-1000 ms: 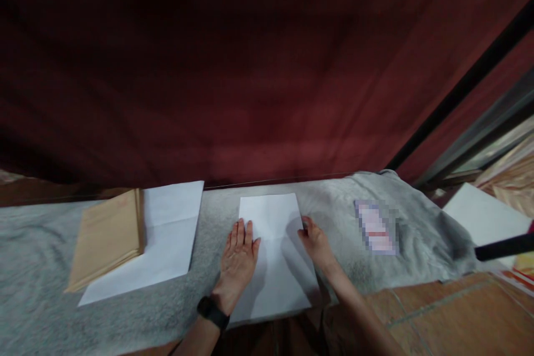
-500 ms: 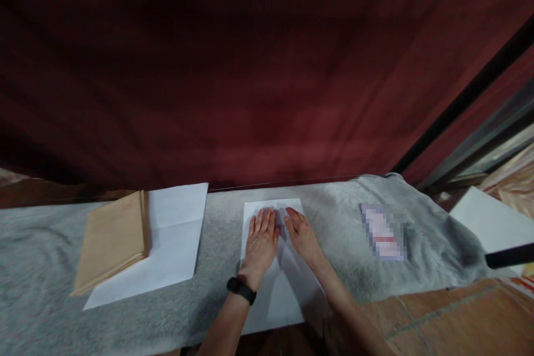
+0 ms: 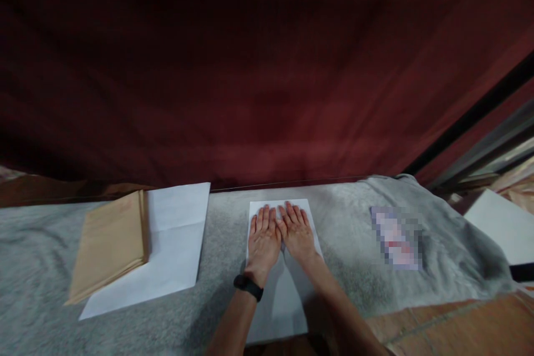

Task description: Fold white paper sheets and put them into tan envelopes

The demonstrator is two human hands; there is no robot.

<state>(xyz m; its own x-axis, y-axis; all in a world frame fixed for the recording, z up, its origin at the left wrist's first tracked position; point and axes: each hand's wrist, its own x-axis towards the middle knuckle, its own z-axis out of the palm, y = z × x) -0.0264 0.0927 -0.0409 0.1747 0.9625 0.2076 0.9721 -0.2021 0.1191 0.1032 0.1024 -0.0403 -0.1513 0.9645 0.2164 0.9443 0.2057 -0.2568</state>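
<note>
- Nothing is clamped: the left hand [image 3: 263, 242] is laid palm down with fingers slightly apart, and the right hand [image 3: 297, 233] is set flat just beside it, fingers likewise a little spread, the thumbs brought close together.
- At far left, a stack of brown paper [image 3: 110, 245] is rested partly over a wide white sheet [image 3: 179, 250], both carried by a grey cloth [image 3: 225, 233].
- In the middle, a white paper [image 3: 286, 311] is pressed to the cloth under both hands; its far edge is left showing beyond the fingertips, its near end between the forearms. Whether it is made of one layer or several cannot be told.
- By its look, it is judged light, thin and mildly stiff, easily creased or torn, and apt to be slid over the soft pile. It is best held flat by spread palms and lifted by a side edge or corner, pinched lightly.
- Further right, a pixelated item [image 3: 396, 239] is seen on the cloth, its details masked.
</note>
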